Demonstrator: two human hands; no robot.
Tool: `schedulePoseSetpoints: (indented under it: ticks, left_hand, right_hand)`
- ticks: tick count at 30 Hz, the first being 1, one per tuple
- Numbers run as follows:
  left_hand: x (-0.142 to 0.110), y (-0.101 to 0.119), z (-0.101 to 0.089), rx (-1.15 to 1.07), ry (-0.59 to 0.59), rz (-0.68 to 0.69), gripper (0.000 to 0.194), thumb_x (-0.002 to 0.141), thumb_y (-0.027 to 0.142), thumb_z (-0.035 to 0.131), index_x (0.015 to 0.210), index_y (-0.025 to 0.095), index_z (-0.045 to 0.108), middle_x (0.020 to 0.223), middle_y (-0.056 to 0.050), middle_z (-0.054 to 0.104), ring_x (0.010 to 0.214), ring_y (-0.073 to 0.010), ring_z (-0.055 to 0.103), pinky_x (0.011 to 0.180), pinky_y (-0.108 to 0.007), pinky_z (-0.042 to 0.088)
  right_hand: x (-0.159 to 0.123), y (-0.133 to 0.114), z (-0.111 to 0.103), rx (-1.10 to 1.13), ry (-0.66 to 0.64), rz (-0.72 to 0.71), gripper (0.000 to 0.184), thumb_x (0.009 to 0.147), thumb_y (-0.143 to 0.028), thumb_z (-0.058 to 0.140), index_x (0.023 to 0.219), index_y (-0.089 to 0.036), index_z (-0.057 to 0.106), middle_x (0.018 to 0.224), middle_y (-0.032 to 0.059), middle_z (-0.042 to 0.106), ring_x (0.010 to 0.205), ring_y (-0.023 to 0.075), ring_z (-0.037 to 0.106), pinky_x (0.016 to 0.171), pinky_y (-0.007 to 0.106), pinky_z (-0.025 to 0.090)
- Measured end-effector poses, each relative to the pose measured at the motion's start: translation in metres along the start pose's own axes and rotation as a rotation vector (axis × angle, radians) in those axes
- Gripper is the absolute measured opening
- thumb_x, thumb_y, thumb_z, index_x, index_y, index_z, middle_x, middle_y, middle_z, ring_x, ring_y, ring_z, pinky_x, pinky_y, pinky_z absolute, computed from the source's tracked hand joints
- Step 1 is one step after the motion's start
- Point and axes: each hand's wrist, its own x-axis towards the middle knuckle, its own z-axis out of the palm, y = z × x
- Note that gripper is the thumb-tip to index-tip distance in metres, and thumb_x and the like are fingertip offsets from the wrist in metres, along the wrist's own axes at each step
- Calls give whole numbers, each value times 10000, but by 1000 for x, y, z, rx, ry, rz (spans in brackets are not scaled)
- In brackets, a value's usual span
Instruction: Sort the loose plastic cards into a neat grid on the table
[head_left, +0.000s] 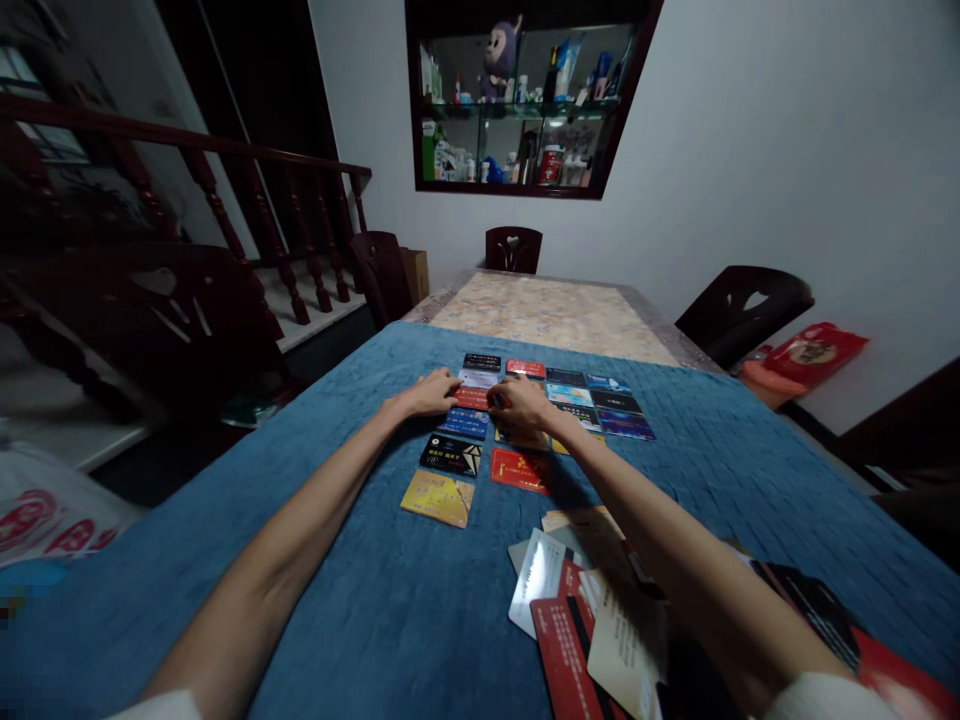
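Observation:
A red card (472, 398) lies on the blue cloth between my hands, in the left column of laid-out cards. At its left end, my left hand (429, 393) has its fingers bent together on the edge. My right hand (523, 402) is closed at its right end, with the fingertips partly hidden. Above it in the column are a pale card (478, 379) and a black card (481, 361). Below come a blue card (463, 424), a black VIP card (451, 455) and a yellow card (438, 498). Another red card (520, 469) sits under my right wrist.
Dark and blue cards (616, 401) form columns on the right. A loose pile of cards (562, 640) overlaps near me, partly under my right forearm. The blue cloth (337, 560) covers the table's near part. Dark chairs (739, 310) stand around, and a railing (225, 220) runs left.

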Motion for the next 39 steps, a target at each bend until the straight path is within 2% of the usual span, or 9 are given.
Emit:
schedulePoseSetpoints:
  ticks: [13,22,27,30,33,39]
  left_hand:
    - [3,-3,4,17,60,21,263,856,214,460,962,168,695,1004,-103,625,978,-251,604,896,-346,493]
    - [3,-1,3,41,80,10,253,863,222,469,959,175,698,1024,-100,638,974,-245,615,869,-332,502]
    - [5,-3,4,63,109,-12,273,881,224,455,999,170,695,1019,-101,662,959,-238,627,870,-322,494]
    - [5,-4,3,67,151,-22,306,897,227,432,1041,160,693,1064,-121,661,991,-248,625,874,-331,488]
    - [4,0,-1,71,197,-14,315,905,234,424,1028,148,701,1054,-129,662,1001,-244,620,881,-324,480]
    - [1,14,-11,66,270,44,343,904,218,400,990,139,722,1004,-116,678,945,-225,618,863,-311,471]
  right_hand:
    - [-3,-5,-4,-17,4,-9,286,885,-381,587,1127,-285,705,1228,86,651,1151,319,511,840,374,439]
    - [-3,-5,-3,-13,16,-17,268,878,-363,582,1100,-282,709,1206,82,666,1143,311,514,835,368,433]
    - [-7,-1,-8,-11,23,2,381,875,-278,546,1243,-267,643,1247,85,661,1158,319,500,838,389,430]
    - [-15,4,-15,-8,29,11,435,862,-240,554,1293,-254,610,1260,82,662,1167,316,486,844,391,420]
    - [-28,11,-23,-7,44,18,412,860,-237,566,1267,-252,625,1238,78,675,1166,308,475,842,379,403]
    - [-67,22,-32,-9,98,22,243,881,-195,523,1025,-219,718,1125,75,711,1090,281,498,789,335,358]
